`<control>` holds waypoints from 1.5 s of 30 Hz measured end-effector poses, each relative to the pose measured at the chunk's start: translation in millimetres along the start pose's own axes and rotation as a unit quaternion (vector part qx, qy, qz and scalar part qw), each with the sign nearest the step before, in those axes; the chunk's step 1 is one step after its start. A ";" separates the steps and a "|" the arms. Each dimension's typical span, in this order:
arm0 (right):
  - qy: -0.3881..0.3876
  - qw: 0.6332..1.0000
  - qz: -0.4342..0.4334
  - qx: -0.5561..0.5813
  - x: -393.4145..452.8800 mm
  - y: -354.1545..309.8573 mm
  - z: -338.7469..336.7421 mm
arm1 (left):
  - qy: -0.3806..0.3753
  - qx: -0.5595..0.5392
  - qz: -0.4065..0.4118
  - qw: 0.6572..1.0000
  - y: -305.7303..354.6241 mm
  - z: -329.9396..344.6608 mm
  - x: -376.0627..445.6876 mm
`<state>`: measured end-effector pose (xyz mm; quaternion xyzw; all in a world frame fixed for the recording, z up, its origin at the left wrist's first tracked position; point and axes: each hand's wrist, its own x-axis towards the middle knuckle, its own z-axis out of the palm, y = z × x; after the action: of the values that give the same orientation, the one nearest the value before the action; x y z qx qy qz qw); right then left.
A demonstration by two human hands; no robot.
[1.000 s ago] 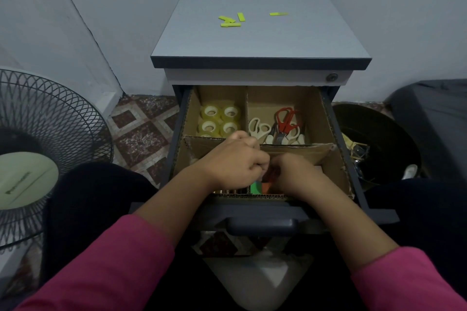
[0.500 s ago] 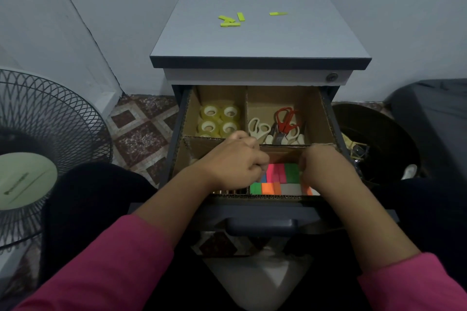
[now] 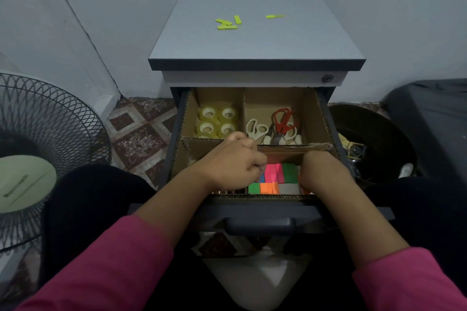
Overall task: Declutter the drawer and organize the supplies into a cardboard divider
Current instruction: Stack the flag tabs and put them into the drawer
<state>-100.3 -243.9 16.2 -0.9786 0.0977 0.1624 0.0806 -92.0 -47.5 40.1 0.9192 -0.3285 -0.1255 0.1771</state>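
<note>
Both our hands are down in the near half of the open drawer (image 3: 257, 217), among the sticky notes.

Our left hand (image 3: 233, 163) is curled into a fist at the near middle of the cardboard divider (image 3: 312, 118), its fingertips turned under by the sticky notes (image 3: 276, 179); we cannot tell whether it grips anything. Our right hand (image 3: 322, 170) sits at the right end of the near right compartment with fingers bent down out of sight, so its grip is also unclear. The bright sticky notes, pink, green, orange and blue, lie in that near right compartment between the two hands. The tape rolls (image 3: 218, 121) fill the far left compartment, and the scissors (image 3: 274, 126) lie in the far right one. On the cabinet top (image 3: 255, 40), some yellow-green strips (image 3: 227, 24) lie loose. A fan (image 3: 38, 159) stands at far left on the floor.
</note>
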 end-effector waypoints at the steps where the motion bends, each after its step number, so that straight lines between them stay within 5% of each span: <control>1: -0.001 1.000 -0.003 0.002 0.6 0.0 -0.7 | 0.002 0.000 0.002 1.000 -0.2 0.0 -0.1; 8: 0.019 1.000 -0.012 0.022 -5.6 1.3 -18.1 | 0.041 -0.003 0.059 0.997 -1.9 3.0 -0.2; 13: -0.097 0.965 -0.011 0.243 -11.8 0.2 -30.0 | 0.010 0.000 0.095 0.995 0.8 8.9 7.3; 17: -0.127 0.948 -0.032 0.290 -14.5 -8.4 -17.5 | -0.041 0.024 0.074 0.996 -1.9 14.3 10.7; 45: -0.105 0.981 -0.128 0.099 -11.4 -16.2 -7.3 | -0.041 0.062 0.051 0.996 1.1 16.6 10.3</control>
<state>-105.2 -227.7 28.9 -0.9478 -0.0219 0.2419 0.2066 -90.6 -59.0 24.4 0.9044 -0.3894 -0.1331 0.1126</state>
